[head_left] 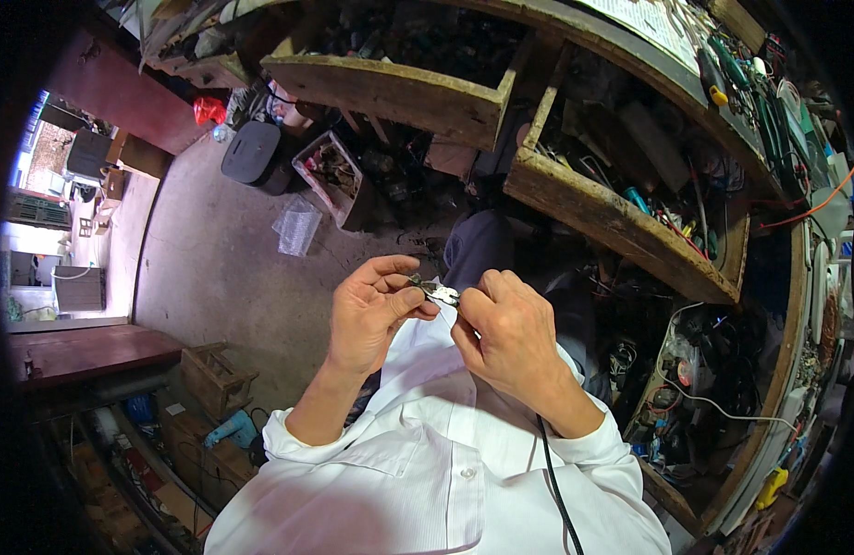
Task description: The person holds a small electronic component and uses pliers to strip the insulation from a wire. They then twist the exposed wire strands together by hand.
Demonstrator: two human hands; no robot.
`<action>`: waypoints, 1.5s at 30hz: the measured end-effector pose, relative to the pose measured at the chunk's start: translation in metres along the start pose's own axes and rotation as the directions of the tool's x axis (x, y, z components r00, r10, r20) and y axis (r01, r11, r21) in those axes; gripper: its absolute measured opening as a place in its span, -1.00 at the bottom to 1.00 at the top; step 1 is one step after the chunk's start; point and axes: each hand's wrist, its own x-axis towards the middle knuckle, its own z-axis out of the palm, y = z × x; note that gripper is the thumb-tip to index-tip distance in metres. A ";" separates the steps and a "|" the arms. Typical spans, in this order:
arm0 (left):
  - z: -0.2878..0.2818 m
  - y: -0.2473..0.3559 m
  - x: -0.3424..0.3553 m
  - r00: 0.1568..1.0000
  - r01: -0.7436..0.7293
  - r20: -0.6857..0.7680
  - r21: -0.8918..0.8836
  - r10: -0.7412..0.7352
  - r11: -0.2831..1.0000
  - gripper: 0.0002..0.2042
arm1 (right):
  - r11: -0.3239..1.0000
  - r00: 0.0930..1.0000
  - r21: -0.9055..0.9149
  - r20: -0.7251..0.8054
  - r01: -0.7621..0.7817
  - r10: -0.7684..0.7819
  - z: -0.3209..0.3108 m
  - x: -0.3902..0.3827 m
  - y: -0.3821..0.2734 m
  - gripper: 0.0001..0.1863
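In front of my chest, both hands are raised close together over my lap. My left hand is closed, pinching a small part with a bright white or metallic body and a dark end between thumb and fingers. Close against the other end of this part, my right hand is closed, its fingers curled in. The right fingertips are hidden behind the knuckles, so what they grip cannot be made out. The part is too small to name its kind.
Ahead, an open wooden drawer holds tools and wires; another drawer stands open to its left. A bin of scraps and a dark lidded bin stand on the floor. A wooden stool and a teal power tool lie left.
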 end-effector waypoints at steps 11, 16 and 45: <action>0.002 0.003 -0.002 1.000 0.009 0.018 0.069 -0.010 0.998 -0.77 | 1.000 0.996 0.000 -0.090 0.002 -0.002 0.020 -0.009 0.003 -0.77; 0.000 0.005 -0.004 0.999 0.035 0.033 0.057 -0.037 0.998 -0.74 | 0.939 0.992 0.337 -0.075 -0.066 0.097 0.023 -0.009 0.005 -0.78; -0.007 -0.004 -0.003 0.994 0.111 0.009 -0.113 -0.110 0.987 -0.80 | 0.968 0.977 -0.180 -0.092 0.176 -0.194 -0.006 0.000 0.006 -0.76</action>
